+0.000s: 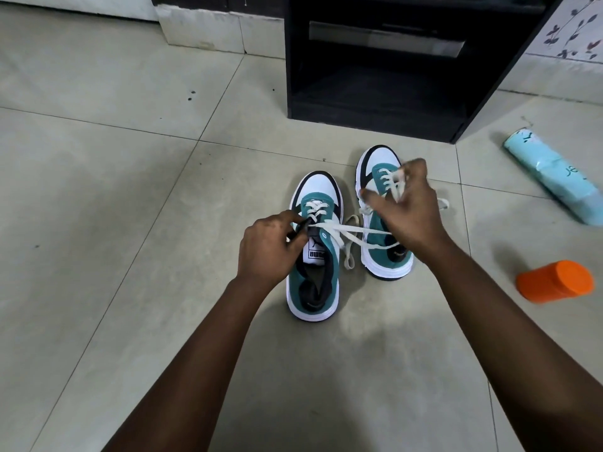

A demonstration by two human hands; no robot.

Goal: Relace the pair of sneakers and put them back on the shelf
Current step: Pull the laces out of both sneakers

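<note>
1. Take the left sneaker as the landmark. It stands on the tiled floor with its toe pointing away from the person, towards the black shelf unit, and its long axis runs roughly straight ahead.
2. The left hand sits at the near-left edge of its lacing, fingers curled and pinching the dark tip of the white lace beside the tongue.
3. From that pinch the lace runs rightwards, across the sneaker's long axis, to the right hand, whose curled fingers hold lace strands bunched above the right sneaker.
4. The right sneaker stands just to the right of the landmark, a little farther forward, on a parallel axis. Its lacing looks partly done, though the hand hides much of it.
5. In my judgement the next threading falls to the left hand, which is nearer the upper eyelets.
6. The shelf's open compartment lies ahead and to the right of the landmark.
7. Well to the right lie a pale blue bottle and an orange container, both on their sides.
</note>
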